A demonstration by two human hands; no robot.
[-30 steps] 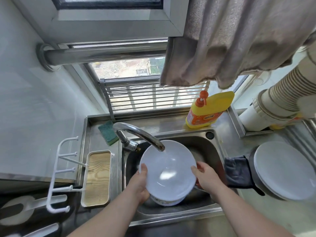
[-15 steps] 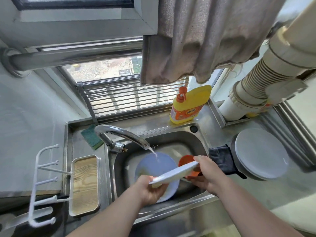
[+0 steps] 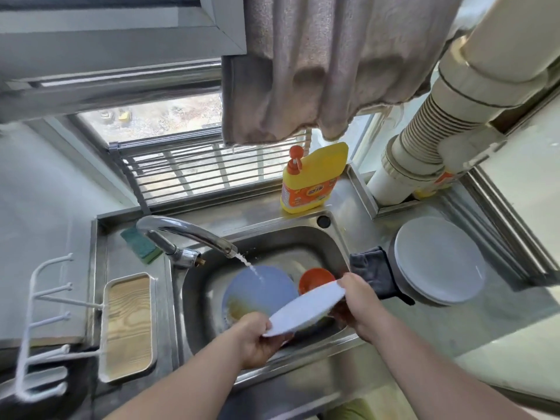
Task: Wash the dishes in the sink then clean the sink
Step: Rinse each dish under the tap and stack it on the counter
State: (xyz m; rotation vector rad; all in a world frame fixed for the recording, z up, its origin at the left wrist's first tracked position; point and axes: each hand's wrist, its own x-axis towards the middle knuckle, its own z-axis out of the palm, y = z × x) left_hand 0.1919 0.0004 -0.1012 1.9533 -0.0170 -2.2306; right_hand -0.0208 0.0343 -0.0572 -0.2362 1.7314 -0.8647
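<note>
over sink [image 3: 339, 237], left hand [image 3: 257, 339] and right hand [image 3: 360, 304] grip tilted white plate [image 3: 306, 307] by opposite edges

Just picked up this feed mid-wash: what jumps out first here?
A white plate held tilted over the sink, the left hand gripping its near edge, the right hand its far edge. Behind it the faucet runs onto a soiled blue plate in the basin. Stacked white plates sit on the counter, right.

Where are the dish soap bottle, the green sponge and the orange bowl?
dish soap bottle [image 3: 312, 180]: head view, middle of its yellow body.
green sponge [image 3: 141, 246]: head view, its top face.
orange bowl [image 3: 315, 278]: head view, its visible rim.
</note>
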